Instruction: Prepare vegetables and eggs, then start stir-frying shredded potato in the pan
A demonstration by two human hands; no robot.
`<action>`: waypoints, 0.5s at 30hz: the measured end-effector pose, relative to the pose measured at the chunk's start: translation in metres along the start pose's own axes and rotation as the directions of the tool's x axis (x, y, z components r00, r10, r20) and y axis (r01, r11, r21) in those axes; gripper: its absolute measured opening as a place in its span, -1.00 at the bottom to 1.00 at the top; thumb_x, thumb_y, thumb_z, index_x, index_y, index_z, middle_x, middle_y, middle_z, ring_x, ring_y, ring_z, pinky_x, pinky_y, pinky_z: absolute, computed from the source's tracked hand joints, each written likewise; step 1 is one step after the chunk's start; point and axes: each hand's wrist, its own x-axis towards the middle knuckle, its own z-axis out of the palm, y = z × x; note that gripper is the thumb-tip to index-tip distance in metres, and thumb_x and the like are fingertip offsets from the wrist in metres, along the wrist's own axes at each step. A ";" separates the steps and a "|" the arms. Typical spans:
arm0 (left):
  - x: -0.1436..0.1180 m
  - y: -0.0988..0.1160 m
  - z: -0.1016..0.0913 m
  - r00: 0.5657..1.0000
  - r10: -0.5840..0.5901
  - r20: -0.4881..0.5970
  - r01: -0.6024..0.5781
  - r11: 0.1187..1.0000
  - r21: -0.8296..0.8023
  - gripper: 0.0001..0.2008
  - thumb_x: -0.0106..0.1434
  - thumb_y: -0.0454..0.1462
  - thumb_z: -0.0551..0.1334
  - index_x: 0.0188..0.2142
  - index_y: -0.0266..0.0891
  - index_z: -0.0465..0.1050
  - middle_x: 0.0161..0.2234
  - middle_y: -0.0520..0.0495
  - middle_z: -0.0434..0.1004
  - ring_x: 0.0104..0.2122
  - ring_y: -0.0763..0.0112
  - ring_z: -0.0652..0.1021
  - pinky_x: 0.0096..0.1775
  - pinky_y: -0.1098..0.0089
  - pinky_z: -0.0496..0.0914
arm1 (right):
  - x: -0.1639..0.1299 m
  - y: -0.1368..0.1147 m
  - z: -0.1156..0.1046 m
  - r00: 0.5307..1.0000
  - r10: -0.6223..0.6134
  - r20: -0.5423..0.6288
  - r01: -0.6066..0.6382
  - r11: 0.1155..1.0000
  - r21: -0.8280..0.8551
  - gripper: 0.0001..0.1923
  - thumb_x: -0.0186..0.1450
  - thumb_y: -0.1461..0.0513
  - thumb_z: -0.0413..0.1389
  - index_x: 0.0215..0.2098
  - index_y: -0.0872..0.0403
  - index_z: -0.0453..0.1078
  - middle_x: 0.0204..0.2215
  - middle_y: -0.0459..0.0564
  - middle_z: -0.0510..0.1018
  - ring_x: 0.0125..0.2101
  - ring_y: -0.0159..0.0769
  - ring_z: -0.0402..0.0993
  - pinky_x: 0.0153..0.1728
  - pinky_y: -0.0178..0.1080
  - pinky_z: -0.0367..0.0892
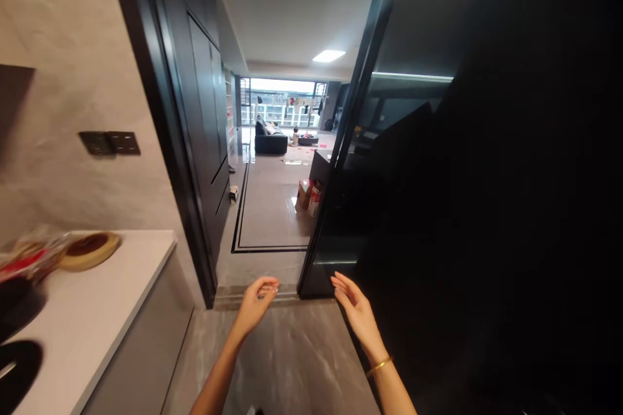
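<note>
Ahead of me, over the marble-look floor, my left hand hovers with loosely bent fingers and nothing in it. A small gap shows between its thumb and fingers. My right hand hangs at the same height, fingers loosely stretched and holding nothing. A gold bangle circles the right wrist. The dark glass sliding door stands just beyond my right hand, and I see no contact between them. The floor track of the doorway lies just past my left hand.
On the left, a white counter carries a round yellowish-brown item, plastic packaging and dark cookware. A dark door frame borders the opening. Beyond are cardboard boxes, a black sofa and a seated person.
</note>
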 end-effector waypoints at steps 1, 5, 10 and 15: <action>0.042 0.003 0.009 0.999 0.025 0.028 -0.025 1.000 -0.016 -0.69 0.11 -0.10 0.24 -0.24 -0.27 0.45 -0.25 -0.15 0.56 -0.26 0.32 0.54 -0.16 0.32 0.39 | 0.028 0.000 0.003 1.000 -0.001 -0.005 0.001 1.000 0.022 -0.51 0.11 0.03 0.17 -0.03 0.04 0.37 -0.07 0.13 0.51 -0.02 -0.11 0.41 0.02 -0.02 0.28; 0.192 0.009 0.062 0.992 0.081 0.098 -0.069 0.991 -0.114 -0.76 0.06 -0.21 0.30 -0.28 -0.28 0.44 -0.28 -0.14 0.55 -0.26 0.35 0.54 -0.13 0.31 0.38 | 0.130 0.002 0.009 0.999 -0.010 -0.037 0.014 0.995 0.094 -0.49 0.10 0.06 0.19 0.00 0.03 0.36 -0.01 0.12 0.47 0.03 -0.11 0.36 0.11 0.04 0.16; 0.338 -0.009 0.142 0.999 0.013 0.050 0.001 0.965 -0.261 -0.68 0.04 -0.38 0.29 -0.17 -0.31 0.38 -0.18 -0.21 0.50 -0.16 0.34 0.51 -0.03 0.24 0.35 | 0.255 0.019 0.013 0.996 -0.006 -0.088 0.016 0.992 0.121 -0.47 0.10 0.04 0.19 0.03 -0.02 0.35 0.10 0.06 0.37 0.13 -0.11 0.23 0.17 0.04 0.04; 0.465 -0.028 0.204 0.986 0.137 0.092 -0.128 0.987 -0.096 -0.39 -0.08 -0.46 0.30 0.02 -0.30 0.24 0.04 -0.28 0.35 0.06 0.18 0.37 0.11 0.12 0.18 | 0.374 0.049 0.017 0.988 -0.035 -0.153 0.046 0.997 0.066 -0.33 0.13 -0.05 0.10 0.16 -0.02 0.20 0.21 0.03 0.19 0.20 -0.13 0.08 0.21 0.00 -0.02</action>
